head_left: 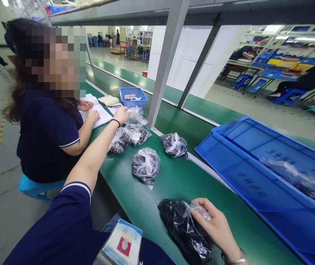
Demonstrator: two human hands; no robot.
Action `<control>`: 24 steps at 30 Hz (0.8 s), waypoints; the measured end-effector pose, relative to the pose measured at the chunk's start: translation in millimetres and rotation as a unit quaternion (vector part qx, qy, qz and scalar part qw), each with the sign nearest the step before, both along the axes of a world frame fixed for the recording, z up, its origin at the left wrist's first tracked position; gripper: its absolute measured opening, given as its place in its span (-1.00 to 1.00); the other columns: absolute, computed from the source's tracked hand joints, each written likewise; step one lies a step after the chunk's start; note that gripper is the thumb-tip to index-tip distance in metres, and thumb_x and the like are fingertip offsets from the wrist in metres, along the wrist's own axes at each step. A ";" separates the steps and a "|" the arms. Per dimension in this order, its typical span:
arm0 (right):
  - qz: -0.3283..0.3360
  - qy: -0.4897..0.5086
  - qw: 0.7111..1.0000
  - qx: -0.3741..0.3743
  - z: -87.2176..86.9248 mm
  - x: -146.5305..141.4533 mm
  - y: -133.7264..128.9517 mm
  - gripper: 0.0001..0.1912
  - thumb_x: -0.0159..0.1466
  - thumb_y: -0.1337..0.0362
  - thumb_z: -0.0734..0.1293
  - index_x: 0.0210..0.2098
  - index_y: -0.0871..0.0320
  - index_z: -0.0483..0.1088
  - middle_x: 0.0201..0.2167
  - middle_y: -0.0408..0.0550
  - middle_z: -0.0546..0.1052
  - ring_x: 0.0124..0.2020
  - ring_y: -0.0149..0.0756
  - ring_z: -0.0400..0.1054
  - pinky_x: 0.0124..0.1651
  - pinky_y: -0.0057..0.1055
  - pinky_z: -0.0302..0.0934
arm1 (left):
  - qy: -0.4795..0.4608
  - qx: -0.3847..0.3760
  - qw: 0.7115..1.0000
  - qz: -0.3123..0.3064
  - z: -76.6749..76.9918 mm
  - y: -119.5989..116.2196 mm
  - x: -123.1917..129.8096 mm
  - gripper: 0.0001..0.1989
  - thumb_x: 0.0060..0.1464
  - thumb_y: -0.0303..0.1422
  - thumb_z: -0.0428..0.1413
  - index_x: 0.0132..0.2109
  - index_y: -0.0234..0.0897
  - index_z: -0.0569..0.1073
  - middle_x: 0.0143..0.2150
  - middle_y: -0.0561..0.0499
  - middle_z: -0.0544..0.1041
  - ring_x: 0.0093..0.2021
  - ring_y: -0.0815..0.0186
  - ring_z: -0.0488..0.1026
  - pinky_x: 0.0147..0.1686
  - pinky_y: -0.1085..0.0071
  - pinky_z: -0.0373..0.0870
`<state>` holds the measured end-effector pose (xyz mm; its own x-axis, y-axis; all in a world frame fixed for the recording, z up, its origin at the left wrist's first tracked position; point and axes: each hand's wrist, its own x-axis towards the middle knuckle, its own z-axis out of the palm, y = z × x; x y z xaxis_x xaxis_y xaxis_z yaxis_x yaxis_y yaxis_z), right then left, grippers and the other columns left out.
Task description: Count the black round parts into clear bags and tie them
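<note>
Black-filled plastic bag (182, 228) lies on the green table (201, 180) at the near edge, its gathered clear top pinched between the thumb and fingers of the right hand (212, 221). A silver-coloured band (237, 260) is on that wrist. Beside the bag, over the person's lap, hangs an ID badge (122, 241) in a clear holder.

Farther along the table sits a round, knotted clear bag (146, 165) with dark contents, touching neither hand. To the right, a large blue crate (223, 158) runs along the table's far side, with handwritten characters on its wall and clear bags (298, 178) of dark material inside.

Next comes another knotted bag (174, 145), close to the foot of a grey metal post (168, 62). Left of it, two more dark-filled bags (137, 135) (118, 141) lie against each other. Just above them, the left hand (122, 115) reaches out at arm's length, fingers closed on crumpled clear plastic (137, 117); which bag it belongs to is hard to tell. Dark beads (115, 122) circle the wrist.

At left, a co-worker (46, 121) in a navy shirt sits on a blue stool (39, 187), both forearms toward an open book (99, 114). Beyond the book are a yellowish notepad (109, 100) and a blue basket (133, 97) holding small items. More workbenches (279, 68) and seated people stand in the background.
</note>
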<state>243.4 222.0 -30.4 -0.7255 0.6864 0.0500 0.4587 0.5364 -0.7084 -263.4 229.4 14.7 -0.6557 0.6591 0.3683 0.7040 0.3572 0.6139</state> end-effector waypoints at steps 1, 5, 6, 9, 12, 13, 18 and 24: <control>0.001 0.015 1.000 -0.006 5.3 3.7 -3.3 -0.75 0.24 0.02 0.31 -0.28 0.07 0.34 -0.49 -0.16 0.47 -0.54 -0.33 0.35 -0.46 -0.42 0.28 | 0.000 0.012 1.000 -0.002 4.9 2.6 2.1 -0.83 0.02 -0.44 0.10 -0.19 -0.32 0.50 -0.26 -0.11 0.57 -0.11 0.08 0.50 0.01 0.17 0.39; 0.018 0.064 0.998 -0.003 24.1 14.7 -14.1 -0.78 0.25 0.14 0.30 -0.18 0.06 0.22 -0.42 -0.16 0.40 -0.53 -0.36 0.32 -0.49 -0.45 0.28 | -0.013 0.085 0.995 -0.056 30.7 10.6 22.7 -0.74 0.10 -0.40 0.03 -0.06 -0.35 0.44 -0.27 -0.03 0.55 -0.23 0.22 0.50 -0.08 0.26 0.43; 0.031 0.066 0.997 -0.002 28.2 16.8 -16.1 -0.79 0.27 0.18 0.28 -0.15 0.06 0.21 -0.41 -0.16 0.39 -0.53 -0.37 0.31 -0.49 -0.46 0.29 | -0.018 0.108 0.991 -0.076 37.2 11.5 30.5 -0.75 0.09 -0.40 0.04 -0.07 -0.35 0.44 -0.29 -0.01 0.54 -0.24 0.23 0.49 -0.08 0.27 0.43; 0.086 0.074 0.993 0.005 38.8 22.7 -21.1 -0.79 0.30 0.29 0.19 -0.06 0.03 0.16 -0.37 -0.15 0.38 -0.48 -0.37 0.34 -0.45 -0.47 0.33 | -0.015 0.158 0.977 -0.139 53.2 10.3 57.0 -0.79 0.04 -0.41 0.07 -0.14 -0.34 0.46 -0.31 0.02 0.53 -0.25 0.25 0.48 -0.09 0.29 0.42; 0.138 0.078 0.987 0.029 47.9 28.3 -26.4 -0.71 0.28 0.38 0.15 -0.02 0.01 0.14 -0.33 -0.13 0.40 -0.41 -0.36 0.37 -0.38 -0.48 0.36 | -0.004 0.168 0.964 -0.207 62.7 6.1 80.8 -0.84 -0.01 -0.44 0.09 -0.22 -0.33 0.46 -0.26 0.01 0.54 -0.18 0.24 0.48 -0.02 0.28 0.40; 0.146 0.078 0.985 0.040 50.6 29.8 -28.3 -0.70 0.27 0.41 0.14 -0.03 0.00 0.14 -0.33 -0.12 0.40 -0.40 -0.36 0.37 -0.37 -0.49 0.36 | -0.007 0.164 0.958 -0.234 64.6 4.8 87.0 -0.85 -0.02 -0.45 0.08 -0.24 -0.32 0.45 -0.25 0.01 0.54 -0.15 0.24 0.48 0.01 0.27 0.39; 0.142 0.105 0.980 0.092 62.8 32.4 -37.0 -0.66 0.23 0.52 0.11 -0.08 0.01 0.18 -0.38 -0.14 0.38 -0.45 -0.40 0.30 -0.38 -0.50 0.32 | -0.033 0.140 0.920 -0.365 67.5 -1.4 109.6 -0.89 -0.08 -0.53 0.08 -0.48 -0.26 0.35 -0.12 0.01 0.54 0.11 0.24 0.43 0.19 0.19 0.31; 0.123 0.181 0.963 0.156 75.8 34.2 -34.3 -0.65 0.19 0.54 0.24 -0.12 0.02 0.33 -0.40 -0.09 0.45 -0.37 -0.33 0.36 -0.35 -0.42 0.32 | -0.056 0.137 0.877 -0.457 65.7 -6.4 132.3 -0.79 0.01 -0.48 0.09 -0.56 -0.28 0.32 -0.04 0.04 0.52 0.17 0.25 0.40 0.21 0.14 0.29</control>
